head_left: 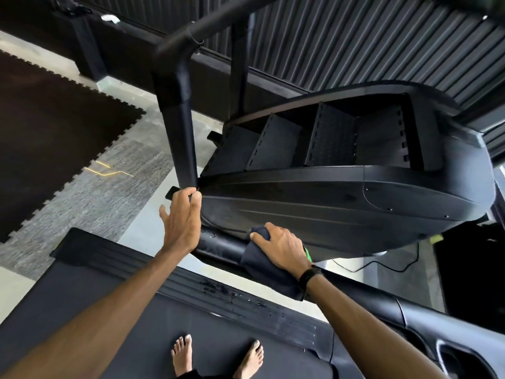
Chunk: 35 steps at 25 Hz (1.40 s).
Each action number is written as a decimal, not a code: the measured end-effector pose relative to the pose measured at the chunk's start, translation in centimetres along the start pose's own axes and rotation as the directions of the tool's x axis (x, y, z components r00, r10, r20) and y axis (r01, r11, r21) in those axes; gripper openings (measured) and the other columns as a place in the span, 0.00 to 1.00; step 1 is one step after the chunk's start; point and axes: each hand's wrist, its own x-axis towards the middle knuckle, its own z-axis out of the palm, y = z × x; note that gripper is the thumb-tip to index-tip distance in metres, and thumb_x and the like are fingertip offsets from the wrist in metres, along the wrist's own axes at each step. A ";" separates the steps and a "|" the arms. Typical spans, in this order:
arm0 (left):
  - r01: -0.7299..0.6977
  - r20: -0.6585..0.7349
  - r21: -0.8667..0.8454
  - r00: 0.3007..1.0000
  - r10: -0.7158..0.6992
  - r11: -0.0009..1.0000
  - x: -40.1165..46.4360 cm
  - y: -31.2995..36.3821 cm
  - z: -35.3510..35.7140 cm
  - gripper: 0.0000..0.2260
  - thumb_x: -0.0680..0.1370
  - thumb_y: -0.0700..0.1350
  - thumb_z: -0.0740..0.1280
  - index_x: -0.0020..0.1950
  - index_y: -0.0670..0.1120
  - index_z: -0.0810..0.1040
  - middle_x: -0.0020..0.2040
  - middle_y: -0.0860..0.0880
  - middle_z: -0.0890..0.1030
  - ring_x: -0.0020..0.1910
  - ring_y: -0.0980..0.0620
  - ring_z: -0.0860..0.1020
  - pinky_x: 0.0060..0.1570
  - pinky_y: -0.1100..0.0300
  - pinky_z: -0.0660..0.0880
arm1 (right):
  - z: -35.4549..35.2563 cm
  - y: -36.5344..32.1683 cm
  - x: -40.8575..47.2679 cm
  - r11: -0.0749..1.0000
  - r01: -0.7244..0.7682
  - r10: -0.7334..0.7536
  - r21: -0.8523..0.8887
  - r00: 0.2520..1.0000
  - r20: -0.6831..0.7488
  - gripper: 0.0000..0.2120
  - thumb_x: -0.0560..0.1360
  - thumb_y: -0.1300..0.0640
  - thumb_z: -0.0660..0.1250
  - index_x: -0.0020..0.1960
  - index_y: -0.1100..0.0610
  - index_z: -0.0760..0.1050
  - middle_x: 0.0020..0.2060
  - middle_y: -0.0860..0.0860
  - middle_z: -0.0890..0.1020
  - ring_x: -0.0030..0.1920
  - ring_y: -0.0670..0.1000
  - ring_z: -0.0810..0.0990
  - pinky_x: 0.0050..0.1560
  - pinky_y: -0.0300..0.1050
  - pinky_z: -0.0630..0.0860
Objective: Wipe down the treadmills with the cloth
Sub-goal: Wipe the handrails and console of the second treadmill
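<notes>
You stand barefoot on the treadmill (246,340), on its dark belt, with both feet (218,359) near the belt's near edge. Your right hand (281,250) presses a dark cloth (262,269) onto the treadmill's black handrail (218,248); the grip is curled over the cloth, thumb on the rail side, and the cloth hangs down below the rail. A black band (310,276) sits on that wrist, and a bit of green shows just beside the hand. Your left hand (181,217) reaches forward to the foot of a black upright post (180,127), fingertips touching where the post meets the dark housing of the next machine (341,203); whether that grip closes on anything you cannot tell, since the fingers look mostly straight. That machine shows stepped treads (328,138) above its rounded side panel. Wet spots lie on the treadmill's side strip (235,294). A dark puzzle-edged mat (54,127) covers the floor at left.
</notes>
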 end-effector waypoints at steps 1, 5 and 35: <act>0.022 -0.011 -0.021 1.000 -0.023 1.000 0.0 0.0 0.0 0.29 0.79 0.65 0.41 0.63 0.50 0.71 0.62 0.53 0.72 0.56 0.66 0.64 0.76 0.39 0.45 | 0.3 -0.1 1.1 0.998 -0.063 0.061 0.025 0.996 0.068 0.20 0.78 0.36 0.58 0.58 0.51 0.75 0.59 0.56 0.81 0.58 0.60 0.78 0.54 0.51 0.72; 0.072 -0.027 -0.116 0.997 -0.076 0.991 0.0 0.5 -0.1 0.18 0.81 0.60 0.44 0.57 0.55 0.68 0.57 0.55 0.71 0.54 0.68 0.63 0.74 0.38 0.49 | 2.1 -2.0 5.6 0.982 -0.187 0.175 0.023 0.952 0.253 0.28 0.78 0.37 0.57 0.67 0.55 0.73 0.67 0.57 0.76 0.65 0.62 0.74 0.62 0.51 0.70; 0.219 -0.185 -0.587 0.901 -0.392 0.780 -0.1 -0.7 -0.1 0.29 0.79 0.63 0.46 0.72 0.46 0.66 0.52 0.68 0.72 0.55 0.78 0.68 0.72 0.38 0.59 | 5.8 -13.3 11.8 0.991 0.060 0.002 -0.123 0.892 0.453 0.24 0.81 0.42 0.53 0.62 0.58 0.76 0.62 0.60 0.78 0.61 0.61 0.76 0.57 0.51 0.71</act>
